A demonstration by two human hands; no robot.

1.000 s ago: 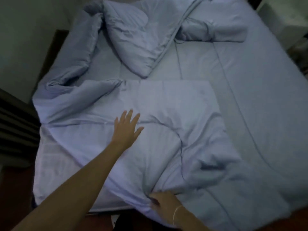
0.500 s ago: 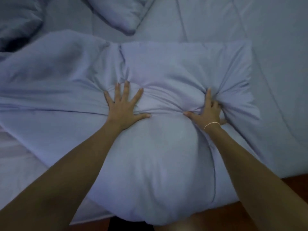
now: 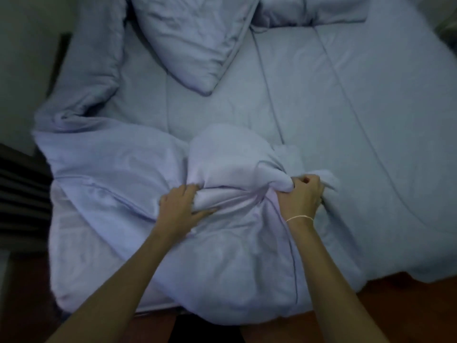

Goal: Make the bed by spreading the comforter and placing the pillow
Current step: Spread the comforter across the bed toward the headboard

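A pale lavender comforter (image 3: 333, 115) covers most of the bed, with a folded-over part (image 3: 118, 169) bunched at the near left. My left hand (image 3: 181, 206) grips a ridge of this fabric near the bed's front edge. My right hand (image 3: 301, 196) is closed in a fist on a gathered lump of the same fabric, a thin band on its wrist. A pillow (image 3: 193, 38) in matching cloth lies tilted at the far middle, one corner pointing toward me. Another bunched fold or pillow (image 3: 311, 11) lies at the far right; I cannot tell which.
A white mattress edge (image 3: 66, 243) shows at the near left under the comforter. Reddish-brown floor (image 3: 395, 305) runs along the bed's near side. Dark furniture (image 3: 17, 194) stands left of the bed, with a pale wall (image 3: 24, 58) behind it.
Both hands were flat and spread on the comforter half a second ago; now both have closed on bunched fabric and pulled it up into a lump. The view has pulled back.
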